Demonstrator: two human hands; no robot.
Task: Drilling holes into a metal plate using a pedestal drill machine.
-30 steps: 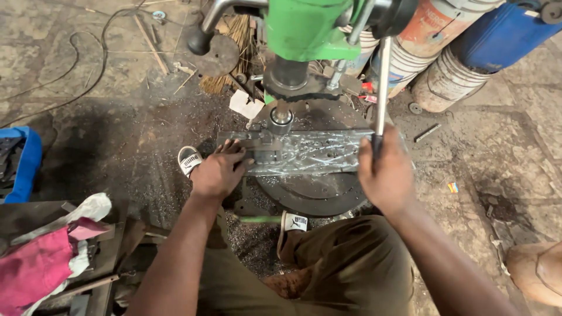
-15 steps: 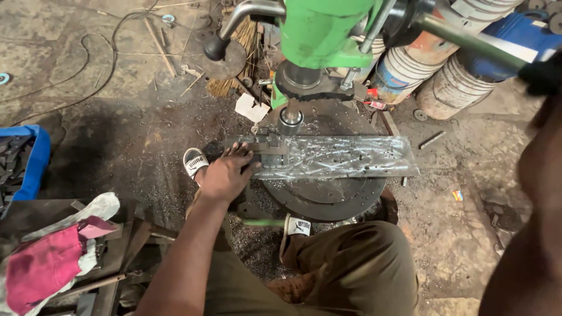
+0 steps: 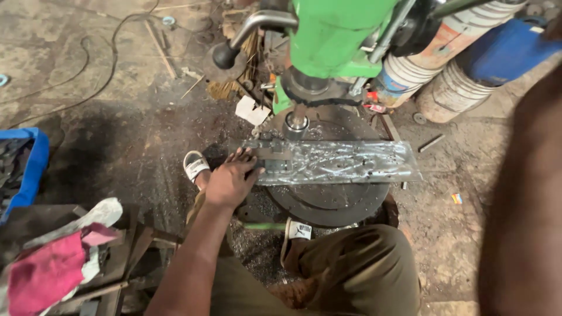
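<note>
We see a bright, scratched metal plate (image 3: 336, 162) on a dull dark round steel table (image 3: 331, 202); glossy green painted drill housing (image 3: 333, 35); rough stained concrete floor (image 3: 105, 111); soft pink cloth (image 3: 44, 272) near left.

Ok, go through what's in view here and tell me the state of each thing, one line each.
Left hand: pressed flat on the metal plate's left end.
Metal plate: lying flat across the round drill table.
Drill chuck: raised just above the plate.
Right hand: out of view, only the forearm shows.
Pink cloth: crumpled.
</note>
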